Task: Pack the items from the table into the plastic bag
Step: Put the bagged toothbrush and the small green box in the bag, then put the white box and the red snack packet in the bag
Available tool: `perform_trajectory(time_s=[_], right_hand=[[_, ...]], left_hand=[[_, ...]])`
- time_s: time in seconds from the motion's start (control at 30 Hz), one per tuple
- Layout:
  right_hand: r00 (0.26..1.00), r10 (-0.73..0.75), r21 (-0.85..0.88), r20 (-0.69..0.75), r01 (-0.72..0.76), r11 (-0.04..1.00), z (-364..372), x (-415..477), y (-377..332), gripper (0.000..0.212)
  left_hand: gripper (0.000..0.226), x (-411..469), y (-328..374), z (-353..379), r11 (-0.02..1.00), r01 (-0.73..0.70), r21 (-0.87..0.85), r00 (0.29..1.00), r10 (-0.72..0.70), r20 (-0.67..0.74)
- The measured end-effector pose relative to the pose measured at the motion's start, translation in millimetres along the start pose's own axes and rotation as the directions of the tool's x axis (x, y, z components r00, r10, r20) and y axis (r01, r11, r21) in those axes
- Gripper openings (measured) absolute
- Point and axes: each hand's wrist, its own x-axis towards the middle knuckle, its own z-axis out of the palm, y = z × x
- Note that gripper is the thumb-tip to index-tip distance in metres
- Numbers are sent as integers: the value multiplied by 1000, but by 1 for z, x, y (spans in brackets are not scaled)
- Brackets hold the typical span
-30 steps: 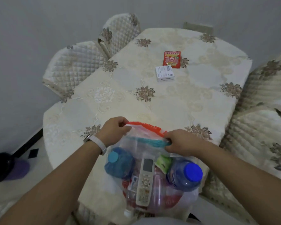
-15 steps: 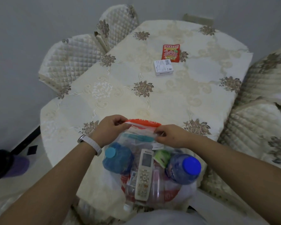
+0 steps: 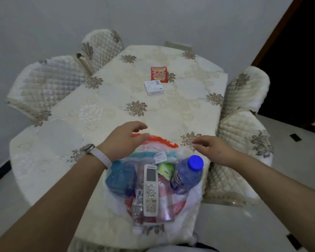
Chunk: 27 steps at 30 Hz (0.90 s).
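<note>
Both the white box and red packet lie straight ahead, well beyond the plastic bag; the left hand, loosely spread like the right hand, seems slightly nearer.

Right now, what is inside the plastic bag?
Inside the plastic bag: a white remote control, a water bottle with a blue cap, a blue container, a small green packet and a pink bottle. Things beneath these are covered.

Table (floral cloth): plastic bag, white box, red packet.
</note>
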Motion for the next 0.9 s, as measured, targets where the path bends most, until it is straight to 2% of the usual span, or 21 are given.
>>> perform_trajectory(time_s=[0.1, 0.23, 0.4, 0.53, 0.7, 0.9], right_hand=[[998, 12, 6, -61, -11, 1000, -13, -22, 8, 9], [991, -27, -42, -133, 21, 999, -30, -46, 19, 28], [977, -183, -264, -106, 150, 953, -59, -75, 43, 40], [956, -266, -356, -123, 208, 911, -98, -105, 76, 45], [938, -314, -432, -144, 226, 873, -147, -140, 134, 54], [927, -317, -474, -199, 192, 859, -200, -178, 199, 53]], left_hand=[[35, -4, 26, 9, 998, -60, 2, 998, 60, 5], [39, -16, 65, 30, 989, -132, 62, 991, 131, 24], [40, -29, 123, 66, 965, -222, 140, 973, 228, -25], [42, -29, 177, 109, 911, -267, 315, 954, 297, -49], [50, -17, 240, 178, 810, -281, 515, 949, 313, 26], [54, -2, 309, 249, 742, -341, 577, 934, 336, 120]])
